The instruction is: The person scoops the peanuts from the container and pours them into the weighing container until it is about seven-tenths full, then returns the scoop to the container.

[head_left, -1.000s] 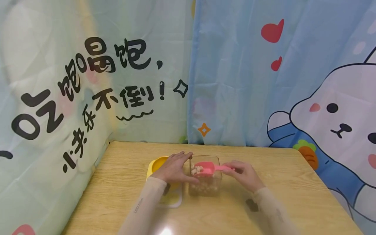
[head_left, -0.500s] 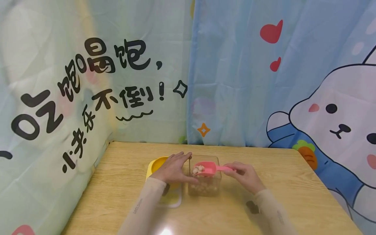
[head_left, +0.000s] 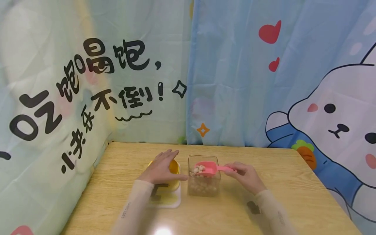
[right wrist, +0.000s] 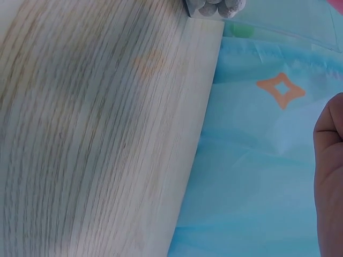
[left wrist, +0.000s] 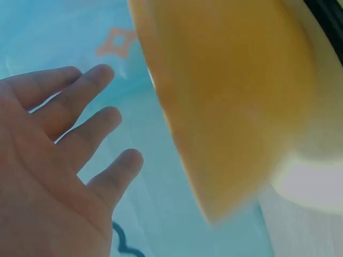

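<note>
My right hand [head_left: 245, 176] pinches the handle of a pink scoop [head_left: 210, 168], held level over a clear square box [head_left: 204, 192]. Small pale round pieces [head_left: 199, 169] sit at the scoop's front, and more lie inside the box. Only part of the right hand [right wrist: 332, 171] shows in the right wrist view, beside a corner of the clear box [right wrist: 289, 29]. My left hand [head_left: 160, 168], fingers spread and holding nothing, is over a yellow bowl-like container [head_left: 174, 167] and hides much of it. The left wrist view shows that palm [left wrist: 59, 144] apart from the blurred yellow container [left wrist: 230, 107].
A white base [head_left: 176, 203] lies under the yellow container, just left of the clear box. Both stand on a wooden table [head_left: 217, 215]. Printed curtains [head_left: 229, 81] hang behind the table's far edge and along its left side.
My left hand has left the clear box's left side and moved left over the yellow container. The right hand and the scoop have barely shifted, with the pale pieces still in the scoop.
</note>
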`<state>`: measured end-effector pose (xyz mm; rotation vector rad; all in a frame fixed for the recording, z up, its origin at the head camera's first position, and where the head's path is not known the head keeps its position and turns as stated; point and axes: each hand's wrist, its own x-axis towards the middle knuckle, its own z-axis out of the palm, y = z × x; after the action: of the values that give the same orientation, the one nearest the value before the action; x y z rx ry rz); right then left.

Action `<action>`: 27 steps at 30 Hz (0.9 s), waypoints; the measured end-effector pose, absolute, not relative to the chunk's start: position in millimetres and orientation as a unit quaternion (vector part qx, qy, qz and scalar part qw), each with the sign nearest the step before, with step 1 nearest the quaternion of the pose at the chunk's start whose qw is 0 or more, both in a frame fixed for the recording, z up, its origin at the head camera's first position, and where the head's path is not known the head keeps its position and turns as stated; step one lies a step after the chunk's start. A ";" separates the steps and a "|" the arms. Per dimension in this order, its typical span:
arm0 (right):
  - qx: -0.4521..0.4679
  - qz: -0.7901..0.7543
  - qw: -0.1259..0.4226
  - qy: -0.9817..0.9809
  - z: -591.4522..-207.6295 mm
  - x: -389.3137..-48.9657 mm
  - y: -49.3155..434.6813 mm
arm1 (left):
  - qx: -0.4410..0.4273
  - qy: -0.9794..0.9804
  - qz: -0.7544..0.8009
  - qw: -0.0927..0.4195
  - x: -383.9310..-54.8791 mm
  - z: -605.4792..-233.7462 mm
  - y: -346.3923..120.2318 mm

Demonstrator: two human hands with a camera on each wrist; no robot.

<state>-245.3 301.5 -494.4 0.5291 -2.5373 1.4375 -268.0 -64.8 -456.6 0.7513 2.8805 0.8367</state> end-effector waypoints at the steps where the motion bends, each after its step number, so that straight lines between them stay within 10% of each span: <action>1: 0.179 0.482 0.089 -0.853 -494.4 -245.1 301.2 | 0.238 0.932 0.273 0.022 -267.8 -457.6 -69.9; 27: 0.156 0.458 0.102 -0.869 -488.8 -247.1 301.6 | 0.159 0.946 0.282 0.023 -266.0 -481.0 -120.3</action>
<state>-247.1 301.6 -488.8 0.4616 -2.5674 1.3520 -266.0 -120.3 -481.0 0.4919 2.9299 0.8720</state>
